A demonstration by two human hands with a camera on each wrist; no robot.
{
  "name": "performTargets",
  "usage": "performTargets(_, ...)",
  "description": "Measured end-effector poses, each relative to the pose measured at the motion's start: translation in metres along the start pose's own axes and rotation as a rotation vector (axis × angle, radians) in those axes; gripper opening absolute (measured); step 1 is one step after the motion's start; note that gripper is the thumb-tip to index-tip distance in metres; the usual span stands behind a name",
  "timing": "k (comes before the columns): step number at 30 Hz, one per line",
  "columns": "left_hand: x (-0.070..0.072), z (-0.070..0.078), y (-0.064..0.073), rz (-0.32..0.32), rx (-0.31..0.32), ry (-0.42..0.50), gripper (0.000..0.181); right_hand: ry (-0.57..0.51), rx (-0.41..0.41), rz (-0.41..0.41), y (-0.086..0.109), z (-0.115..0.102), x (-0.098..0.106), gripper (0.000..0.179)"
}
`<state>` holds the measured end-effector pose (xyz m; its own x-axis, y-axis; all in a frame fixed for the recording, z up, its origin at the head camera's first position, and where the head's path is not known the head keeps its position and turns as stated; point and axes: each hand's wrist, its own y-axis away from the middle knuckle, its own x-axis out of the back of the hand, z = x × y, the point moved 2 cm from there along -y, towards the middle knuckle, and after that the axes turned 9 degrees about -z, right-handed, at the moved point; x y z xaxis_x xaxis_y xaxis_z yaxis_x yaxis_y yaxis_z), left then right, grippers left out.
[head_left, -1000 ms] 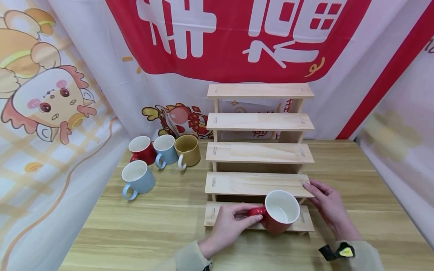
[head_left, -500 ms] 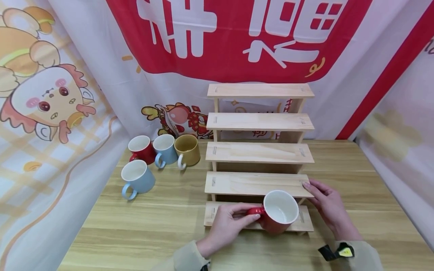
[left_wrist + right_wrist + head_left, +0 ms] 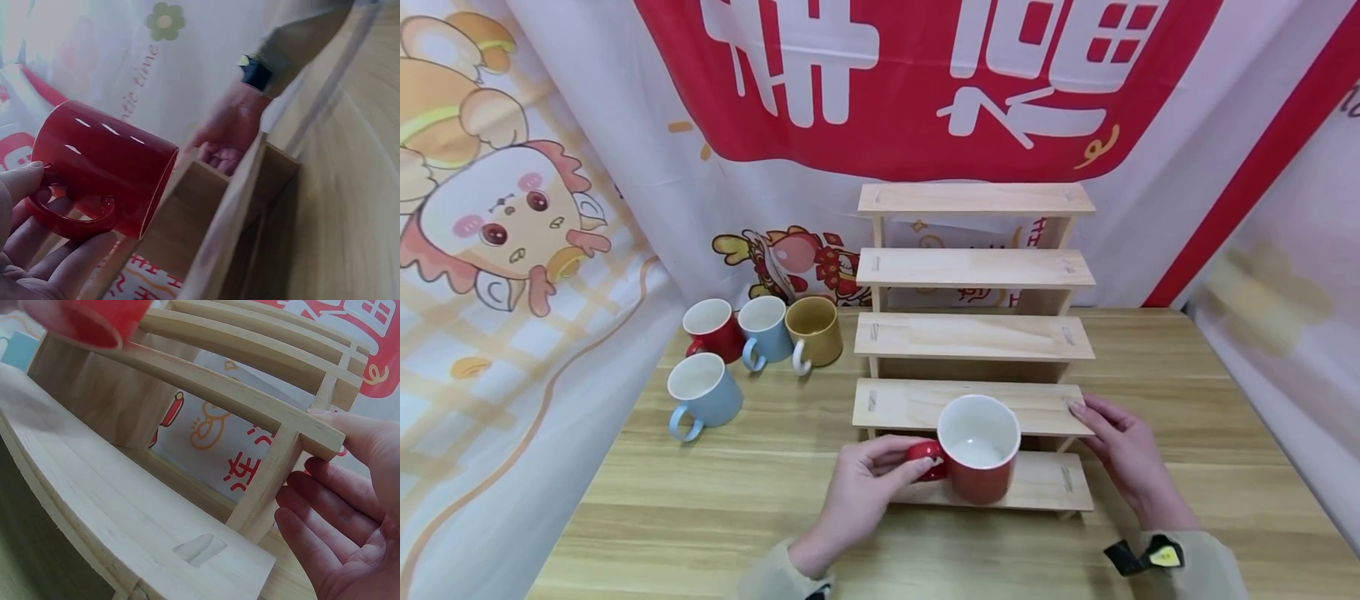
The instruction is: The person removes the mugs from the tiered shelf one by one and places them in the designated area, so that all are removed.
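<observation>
My left hand [image 3: 861,492] pinches the handle of a red mug [image 3: 981,483] with a white inside. The mug is over the lowest board of a five-tier wooden shelf [image 3: 887,404]. In the left wrist view its red side [image 3: 106,162] shows, with my fingers at the handle. The right wrist view catches the mug's bottom rim above the lowest board [image 3: 137,494]. My right hand [image 3: 1120,454] grips the right end of the second board from the bottom. Its thumb lies on top of that board and the fingers are below the end, as the right wrist view shows.
On the wooden table's left stand several mugs: a red mug [image 3: 724,332], a light blue mug [image 3: 767,337], a tan mug [image 3: 820,342] with a white handle, and another light blue mug [image 3: 715,400] in front. Printed cloth [image 3: 775,196] hangs behind and at both sides.
My left hand has moved the red mug leftward and slightly back along the lowest board. My right hand keeps its grip on the shelf's right end.
</observation>
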<state>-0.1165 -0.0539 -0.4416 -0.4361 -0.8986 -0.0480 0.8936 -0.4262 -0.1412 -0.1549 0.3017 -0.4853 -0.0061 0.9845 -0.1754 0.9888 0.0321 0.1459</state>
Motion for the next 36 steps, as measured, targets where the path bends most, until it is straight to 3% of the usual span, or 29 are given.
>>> performTargets(7,0.021,0.016,0.007,0.097,-0.036,-0.031,0.022,0.0,-0.001,-0.008,0.001,-0.001,-0.001,0.015)
performTargets(14,0.045,0.025,0.012,0.261,-0.105,-0.065,0.021,-0.01,0.014,-0.01,0.0,-0.001,0.0,0.013)
performTargets(25,0.096,0.034,0.028,0.547,-0.197,-0.102,0.022,-0.009,0.019,-0.011,0.0,-0.001,0.0,0.013)
performTargets(36,0.137,0.016,0.045,0.752,-0.17,-0.109,0.026,0.004,0.022,-0.02,0.001,-0.001,0.0,0.012)
